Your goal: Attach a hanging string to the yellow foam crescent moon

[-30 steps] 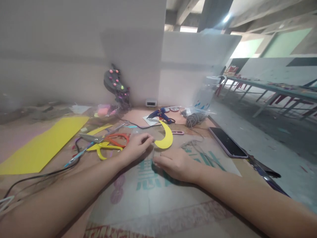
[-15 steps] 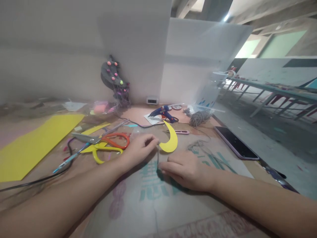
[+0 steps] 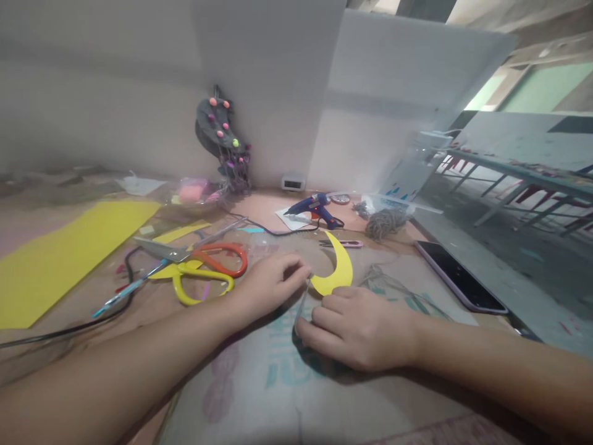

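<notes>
A yellow crescent moon cutout (image 3: 341, 272) stands out between my hands, its lower-left tip pinched between the thumb and finger of my left hand (image 3: 273, 281). From that tip a thin grey yarn strand (image 3: 304, 298) runs down to my right hand (image 3: 359, 324), whose closed fingers grip it. The crescent's lower edge lies close against the knuckles of my right hand; whether they touch is unclear. The exact join of yarn and tip is hidden by my left fingertips.
Scissors (image 3: 217, 258) with red and yellow handles, a pen (image 3: 132, 289) and yellow sheet (image 3: 88, 253) lie left. Behind are a blue glue gun (image 3: 315, 207), pink thread snips (image 3: 347, 244) and grey yarn ball (image 3: 385, 221). A phone (image 3: 458, 275) lies right; a decorated grey moon (image 3: 215, 127) leans against the wall.
The view has shifted slightly. My right hand has come up beside the crescent's lower edge, and the yarn between my hands now slants down to the left.
</notes>
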A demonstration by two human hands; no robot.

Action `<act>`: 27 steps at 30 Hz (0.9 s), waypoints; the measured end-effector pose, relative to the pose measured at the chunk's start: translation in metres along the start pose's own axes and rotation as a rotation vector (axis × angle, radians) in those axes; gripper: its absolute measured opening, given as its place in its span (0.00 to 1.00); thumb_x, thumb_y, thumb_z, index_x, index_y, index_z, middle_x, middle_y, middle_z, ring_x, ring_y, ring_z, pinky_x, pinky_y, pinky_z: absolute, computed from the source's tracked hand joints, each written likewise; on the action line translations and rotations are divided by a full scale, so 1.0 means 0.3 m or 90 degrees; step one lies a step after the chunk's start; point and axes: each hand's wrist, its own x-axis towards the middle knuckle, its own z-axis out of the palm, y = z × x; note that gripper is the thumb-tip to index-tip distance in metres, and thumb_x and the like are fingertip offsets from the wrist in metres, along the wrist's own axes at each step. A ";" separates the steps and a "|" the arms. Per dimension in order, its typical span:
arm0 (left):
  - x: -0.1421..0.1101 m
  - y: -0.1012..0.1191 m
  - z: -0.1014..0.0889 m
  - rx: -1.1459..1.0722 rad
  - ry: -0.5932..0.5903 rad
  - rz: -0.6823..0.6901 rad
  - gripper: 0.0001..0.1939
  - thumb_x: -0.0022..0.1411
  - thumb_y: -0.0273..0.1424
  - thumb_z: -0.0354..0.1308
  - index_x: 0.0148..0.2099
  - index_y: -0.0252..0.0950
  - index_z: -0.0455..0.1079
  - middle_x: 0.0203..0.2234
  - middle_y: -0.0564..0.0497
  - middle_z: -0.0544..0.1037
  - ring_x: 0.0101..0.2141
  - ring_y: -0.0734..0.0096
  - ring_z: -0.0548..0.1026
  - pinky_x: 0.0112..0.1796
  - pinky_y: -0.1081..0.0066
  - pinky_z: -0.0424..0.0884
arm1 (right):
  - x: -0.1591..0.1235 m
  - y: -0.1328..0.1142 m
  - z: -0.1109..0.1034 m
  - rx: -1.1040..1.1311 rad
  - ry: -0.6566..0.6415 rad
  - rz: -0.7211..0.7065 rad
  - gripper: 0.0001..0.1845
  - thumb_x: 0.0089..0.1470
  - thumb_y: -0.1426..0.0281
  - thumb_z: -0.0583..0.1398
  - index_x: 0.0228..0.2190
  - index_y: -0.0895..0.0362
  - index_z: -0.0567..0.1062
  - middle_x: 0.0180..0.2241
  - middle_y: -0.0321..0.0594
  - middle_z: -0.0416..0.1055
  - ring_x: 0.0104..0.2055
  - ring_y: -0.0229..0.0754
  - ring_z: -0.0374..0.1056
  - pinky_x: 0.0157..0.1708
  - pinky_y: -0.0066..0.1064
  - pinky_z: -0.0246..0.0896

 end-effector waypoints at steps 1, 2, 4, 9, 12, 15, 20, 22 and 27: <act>0.000 -0.001 -0.001 0.000 -0.004 -0.002 0.16 0.68 0.38 0.47 0.32 0.36 0.68 0.27 0.52 0.74 0.31 0.69 0.70 0.31 0.71 0.62 | 0.011 0.017 -0.009 -0.007 0.003 -0.012 0.13 0.63 0.74 0.51 0.40 0.62 0.74 0.25 0.37 0.69 0.24 0.38 0.60 0.25 0.34 0.51; 0.000 -0.002 -0.001 -0.002 -0.009 -0.004 0.16 0.68 0.38 0.47 0.31 0.36 0.69 0.27 0.52 0.74 0.31 0.68 0.71 0.31 0.71 0.63 | 0.020 0.037 -0.020 -0.008 0.010 -0.012 0.13 0.64 0.74 0.50 0.38 0.61 0.74 0.25 0.37 0.69 0.24 0.38 0.61 0.24 0.34 0.51; 0.000 -0.006 -0.002 -0.011 -0.020 0.001 0.15 0.66 0.36 0.48 0.32 0.36 0.69 0.28 0.51 0.75 0.32 0.67 0.72 0.32 0.70 0.64 | 0.030 0.085 -0.042 -0.011 0.039 0.026 0.14 0.64 0.75 0.49 0.37 0.60 0.75 0.26 0.38 0.71 0.24 0.38 0.61 0.24 0.33 0.50; -0.002 -0.007 -0.001 -0.014 -0.021 0.012 0.14 0.67 0.37 0.47 0.35 0.37 0.71 0.31 0.52 0.77 0.34 0.67 0.73 0.35 0.70 0.65 | -0.016 0.182 -0.053 0.088 0.168 0.259 0.13 0.65 0.70 0.51 0.36 0.58 0.75 0.29 0.39 0.76 0.30 0.37 0.69 0.28 0.28 0.58; -0.003 0.001 -0.002 -0.003 -0.025 -0.007 0.15 0.68 0.38 0.47 0.35 0.37 0.70 0.31 0.52 0.76 0.33 0.68 0.73 0.34 0.71 0.64 | -0.077 0.185 -0.028 0.171 0.168 0.397 0.11 0.64 0.70 0.54 0.35 0.58 0.76 0.31 0.40 0.77 0.31 0.38 0.71 0.30 0.27 0.62; -0.002 0.009 -0.006 0.012 -0.028 -0.021 0.16 0.68 0.38 0.47 0.33 0.36 0.70 0.29 0.52 0.75 0.32 0.68 0.72 0.33 0.71 0.63 | -0.132 0.165 0.017 0.206 0.159 0.479 0.10 0.62 0.70 0.55 0.36 0.58 0.77 0.34 0.41 0.79 0.33 0.40 0.73 0.32 0.28 0.66; 0.001 0.007 -0.011 -0.004 -0.006 -0.017 0.18 0.68 0.40 0.47 0.33 0.36 0.69 0.28 0.53 0.74 0.31 0.69 0.72 0.32 0.71 0.63 | -0.174 0.167 0.093 0.227 0.241 0.562 0.13 0.58 0.74 0.55 0.44 0.55 0.74 0.41 0.42 0.77 0.40 0.44 0.73 0.39 0.35 0.69; 0.003 0.003 -0.011 -0.003 0.006 -0.018 0.18 0.68 0.40 0.47 0.32 0.35 0.69 0.27 0.53 0.74 0.30 0.69 0.71 0.32 0.71 0.63 | -0.170 0.170 0.089 0.201 0.280 0.550 0.19 0.54 0.77 0.55 0.47 0.54 0.71 0.46 0.44 0.73 0.48 0.47 0.70 0.48 0.41 0.66; 0.006 0.003 -0.011 -0.013 0.014 -0.018 0.16 0.67 0.38 0.47 0.32 0.35 0.69 0.27 0.53 0.73 0.30 0.69 0.70 0.31 0.71 0.62 | -0.130 0.119 0.024 0.161 0.320 0.460 0.12 0.57 0.75 0.55 0.43 0.54 0.70 0.44 0.47 0.70 0.50 0.49 0.66 0.51 0.46 0.61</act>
